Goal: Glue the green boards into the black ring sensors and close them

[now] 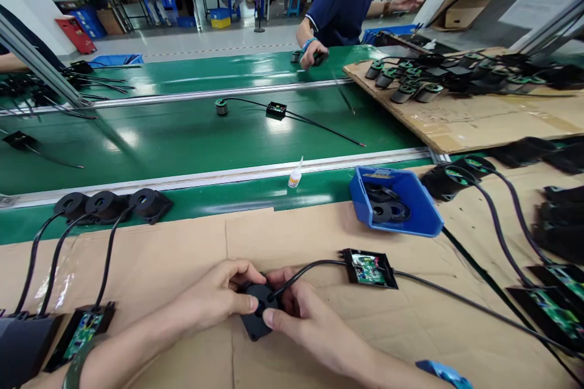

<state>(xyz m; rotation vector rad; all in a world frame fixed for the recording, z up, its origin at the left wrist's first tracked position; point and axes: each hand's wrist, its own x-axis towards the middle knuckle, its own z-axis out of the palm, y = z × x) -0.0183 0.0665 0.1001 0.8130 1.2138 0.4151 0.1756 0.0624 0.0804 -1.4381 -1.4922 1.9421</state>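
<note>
Low in the middle of the head view, a black motor housing (256,323) with a square flange is held just over the cardboard. My left hand (223,292) grips its left side, thumb on top near the centre. From the right, my right hand (303,316) closes round it, its thumb beside the left one. A black cable (314,265) rises from the housing and leads to an open black box with a green circuit board (370,268), lying to the right. The undersides of both hands' fingers are partly hidden by the housing.
Cardboard (191,255) covers the bench. A blue bin (396,194) holds black rings. A small glue bottle (295,176) stands by the rail. Finished-looking housings (107,205) sit left. On the green conveyor (182,134) lies a wired motor (221,107). A co-worker (342,6) stands across.
</note>
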